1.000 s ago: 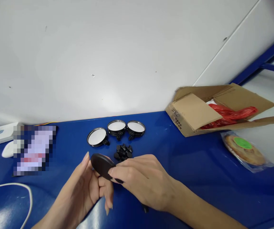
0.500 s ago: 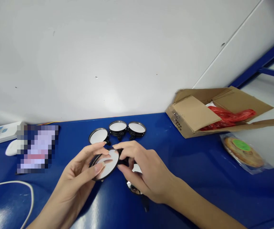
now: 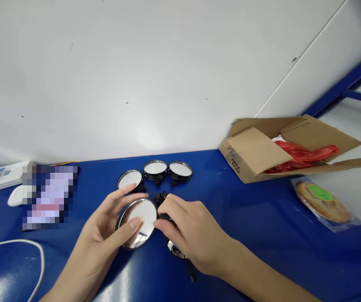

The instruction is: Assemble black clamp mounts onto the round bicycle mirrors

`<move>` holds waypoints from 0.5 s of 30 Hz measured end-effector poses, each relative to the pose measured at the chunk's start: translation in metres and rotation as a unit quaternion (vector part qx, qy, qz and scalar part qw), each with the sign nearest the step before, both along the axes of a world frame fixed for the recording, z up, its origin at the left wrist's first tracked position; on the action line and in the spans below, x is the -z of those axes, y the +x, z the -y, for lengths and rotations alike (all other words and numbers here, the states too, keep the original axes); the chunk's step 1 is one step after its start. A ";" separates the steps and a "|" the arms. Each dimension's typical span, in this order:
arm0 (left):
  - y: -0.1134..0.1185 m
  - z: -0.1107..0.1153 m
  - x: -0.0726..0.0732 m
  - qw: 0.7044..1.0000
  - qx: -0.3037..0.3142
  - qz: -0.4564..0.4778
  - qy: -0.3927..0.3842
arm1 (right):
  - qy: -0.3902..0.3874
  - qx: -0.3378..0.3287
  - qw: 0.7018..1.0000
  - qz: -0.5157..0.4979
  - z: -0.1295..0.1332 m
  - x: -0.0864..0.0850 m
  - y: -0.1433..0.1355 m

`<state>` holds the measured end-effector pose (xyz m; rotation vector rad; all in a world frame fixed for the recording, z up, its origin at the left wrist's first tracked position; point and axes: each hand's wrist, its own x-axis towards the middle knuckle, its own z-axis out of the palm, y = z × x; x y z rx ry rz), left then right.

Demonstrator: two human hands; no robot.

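Note:
My left hand (image 3: 106, 233) grips a round mirror (image 3: 141, 224) with a black rim, thumb across its glass and fingers behind or along the edge. At the mirror's right side, my right hand (image 3: 189, 233) closes its thumb and forefinger on the dark stem or mount, which is mostly covered by the fingers. The reflecting face is tipped up toward me. Beneath my right hand, another round mirror (image 3: 175, 250) lies on the table, partly hidden. Behind both hands stand more round mirrors: one at left (image 3: 130, 179), stacked mirrors in the middle (image 3: 155, 168) and at right (image 3: 180, 170).
On the blue table (image 3: 249, 226), an opened cardboard box (image 3: 246, 153) holds a red plastic bag (image 3: 299, 154). A wrapped round item with a green label (image 3: 325, 201) lies at right. At left are a blurred-out phone-like device (image 3: 53, 195), a white mouse-like object (image 3: 17, 196) and a white cable (image 3: 40, 256).
The held mirror has turned so its face shows rounder and more toward me. My left fingers have lifted off the glass to its upper edge; my right hand has curled further round the mount.

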<state>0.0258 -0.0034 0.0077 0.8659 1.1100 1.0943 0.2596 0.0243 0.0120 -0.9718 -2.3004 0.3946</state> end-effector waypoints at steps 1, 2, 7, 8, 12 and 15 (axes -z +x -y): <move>0.001 0.000 0.000 0.999 0.039 0.008 -0.033 | 0.042 0.004 0.999 0.001 0.001 0.003 -0.002; 0.001 0.000 0.001 0.994 0.081 0.019 -0.068 | 0.074 0.006 0.997 0.003 0.003 0.006 -0.004; 0.001 0.003 0.004 0.972 0.190 0.056 -0.123 | 0.018 -0.047 0.999 -0.002 0.002 -0.001 0.000; 0.000 0.004 0.003 0.970 0.202 0.062 -0.121 | -0.028 -0.076 0.997 -0.013 0.001 -0.006 0.003; -0.005 0.006 -0.002 0.953 0.251 0.099 -0.140 | -0.210 -0.202 0.952 -0.089 -0.005 -0.026 0.013; -0.010 0.007 -0.007 0.945 0.286 0.095 -0.127 | -0.303 -0.258 0.905 -0.149 -0.005 -0.033 0.016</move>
